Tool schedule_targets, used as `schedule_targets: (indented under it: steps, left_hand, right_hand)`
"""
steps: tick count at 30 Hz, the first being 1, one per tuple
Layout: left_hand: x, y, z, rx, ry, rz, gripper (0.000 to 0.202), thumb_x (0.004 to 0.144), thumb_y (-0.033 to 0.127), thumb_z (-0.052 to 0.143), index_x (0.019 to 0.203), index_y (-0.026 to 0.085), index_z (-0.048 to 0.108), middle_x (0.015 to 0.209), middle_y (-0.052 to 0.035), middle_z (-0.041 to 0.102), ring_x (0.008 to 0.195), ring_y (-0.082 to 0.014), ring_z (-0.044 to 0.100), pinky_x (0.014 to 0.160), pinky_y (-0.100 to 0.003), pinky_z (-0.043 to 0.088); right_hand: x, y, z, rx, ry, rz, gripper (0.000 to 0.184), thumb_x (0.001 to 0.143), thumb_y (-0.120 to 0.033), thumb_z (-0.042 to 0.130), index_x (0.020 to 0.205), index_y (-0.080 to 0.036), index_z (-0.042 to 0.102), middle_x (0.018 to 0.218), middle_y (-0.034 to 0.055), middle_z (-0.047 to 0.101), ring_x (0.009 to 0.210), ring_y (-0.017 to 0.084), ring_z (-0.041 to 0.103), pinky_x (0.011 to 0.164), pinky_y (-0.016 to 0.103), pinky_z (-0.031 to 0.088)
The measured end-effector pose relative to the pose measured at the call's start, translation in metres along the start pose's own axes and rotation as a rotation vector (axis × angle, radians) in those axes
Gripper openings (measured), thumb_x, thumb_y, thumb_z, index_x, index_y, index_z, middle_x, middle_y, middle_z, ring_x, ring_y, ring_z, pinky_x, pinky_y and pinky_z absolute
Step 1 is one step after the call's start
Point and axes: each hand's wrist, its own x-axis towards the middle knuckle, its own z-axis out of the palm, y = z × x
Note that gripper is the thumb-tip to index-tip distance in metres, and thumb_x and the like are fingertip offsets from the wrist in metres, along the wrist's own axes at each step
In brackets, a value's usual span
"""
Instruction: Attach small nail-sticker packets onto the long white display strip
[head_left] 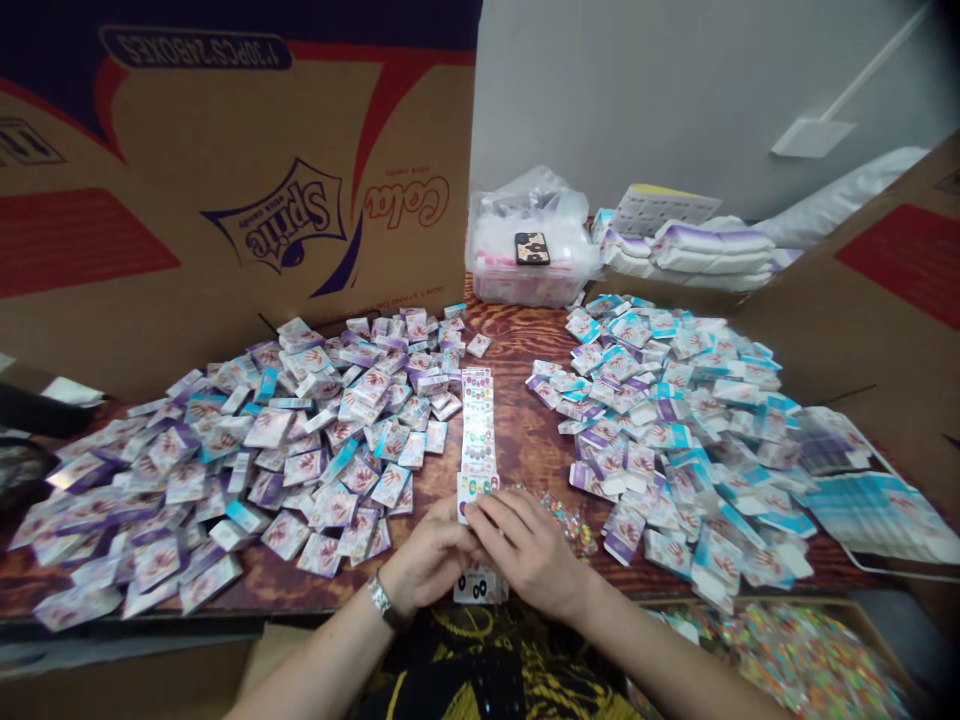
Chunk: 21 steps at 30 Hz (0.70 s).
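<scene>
My left hand and my right hand meet at the near edge of the wooden table, fingers closed together on a small white card with printed dots. A row of overlapping cards runs away from my hands toward the table's middle. A wristwatch is on my left wrist. Just right of my right hand lies a clear packet of small colourful pieces.
Heaps of small purple-and-white boxes lie left and right. Flat unfolded boxes stack at far right. A clear tub with a phone on top stands behind. Big cardboard cartons wall the left.
</scene>
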Motion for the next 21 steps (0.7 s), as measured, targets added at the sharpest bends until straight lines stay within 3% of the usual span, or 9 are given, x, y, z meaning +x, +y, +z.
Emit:
schedule_targets:
  steps: [2,4,7,10,12,14,17,19,21]
  left_hand:
    - [0.000,0.003,-0.001,-0.034,-0.048,-0.040,0.025,0.054,0.006,0.069,0.077,0.013,0.067,0.075,-0.0019,0.064,0.065,-0.0108,0.054,0.063,-0.022,0.042]
    - [0.001,0.004,-0.002,-0.022,0.011,-0.017,0.016,0.065,0.017,0.070,0.080,0.014,0.068,0.081,-0.0041,0.066,0.071,-0.0131,0.057,0.070,-0.025,0.043]
    - [0.002,0.002,-0.004,0.119,0.125,0.046,0.020,0.074,0.031,0.067,0.086,0.014,0.069,0.086,-0.0065,0.067,0.079,-0.0164,0.059,0.076,-0.028,0.045]
    - [0.002,-0.001,-0.004,0.251,0.103,0.090,0.029,0.080,0.039,0.061,0.091,0.014,0.068,0.096,-0.0090,0.067,0.087,-0.0197,0.059,0.078,-0.030,0.046]
    - [0.002,-0.002,-0.005,0.350,0.086,0.128,0.033,0.081,0.039,0.060,0.102,0.016,0.064,0.101,-0.0084,0.065,0.091,-0.0197,0.059,0.081,-0.031,0.046]
    - [0.005,-0.004,-0.007,0.467,0.097,0.169,0.044,0.079,0.038,0.063,0.117,0.018,0.054,0.100,-0.0074,0.065,0.090,-0.0191,0.061,0.082,-0.031,0.047]
    - [0.011,-0.007,-0.012,0.587,0.131,0.199,0.063,0.078,0.042,0.062,0.130,0.018,0.035,0.094,-0.0072,0.066,0.081,-0.0191,0.064,0.077,-0.034,0.050]
    - [0.015,-0.010,-0.018,0.629,0.165,0.200,0.070,0.078,0.044,0.060,0.134,0.018,0.027,0.101,-0.0097,0.064,0.081,-0.0199,0.065,0.078,-0.037,0.051]
    - [0.018,-0.012,-0.023,0.671,0.221,0.223,0.070,0.077,0.045,0.060,0.134,0.019,0.028,0.115,-0.0137,0.059,0.091,-0.0223,0.064,0.083,-0.039,0.050]
  right_hand:
    - [-0.004,-0.001,0.004,0.020,-0.014,-0.013,0.029,0.090,-0.012,0.046,0.117,-0.011,0.057,0.108,0.0124,0.064,0.103,0.025,0.054,0.090,0.042,0.044]
    - [-0.004,0.001,0.004,0.138,-0.048,0.029,0.027,0.091,-0.013,0.044,0.114,-0.013,0.058,0.098,0.0104,0.065,0.095,0.022,0.056,0.085,0.037,0.047]
    - [0.000,0.006,0.000,0.426,-0.109,0.252,0.023,0.093,-0.015,0.040,0.107,-0.018,0.058,0.090,0.0063,0.063,0.086,0.017,0.057,0.075,0.028,0.049]
    - [0.004,0.010,-0.003,0.584,-0.107,0.516,0.018,0.092,-0.021,0.047,0.107,-0.020,0.056,0.096,0.0053,0.059,0.091,0.016,0.056,0.079,0.027,0.047]
    - [0.005,0.012,-0.001,0.566,-0.109,0.603,0.020,0.090,-0.023,0.050,0.109,-0.021,0.054,0.097,0.0055,0.057,0.094,0.017,0.054,0.080,0.029,0.046]
    - [0.003,0.013,0.003,0.510,-0.146,0.596,0.020,0.090,-0.025,0.051,0.110,-0.021,0.055,0.096,0.0058,0.057,0.092,0.018,0.054,0.079,0.030,0.045]
    - [0.003,0.024,0.011,0.442,-0.254,0.476,0.015,0.091,-0.027,0.048,0.098,-0.019,0.059,0.088,0.0051,0.058,0.085,0.018,0.054,0.074,0.028,0.043]
    - [0.008,0.046,0.017,0.400,-0.321,0.400,0.016,0.092,-0.027,0.047,0.087,-0.019,0.059,0.084,0.0041,0.058,0.081,0.016,0.053,0.071,0.026,0.042]
    - [0.020,0.085,0.020,0.320,-0.351,0.418,0.015,0.091,-0.026,0.047,0.083,-0.019,0.057,0.084,0.0037,0.058,0.079,0.015,0.053,0.071,0.025,0.041]
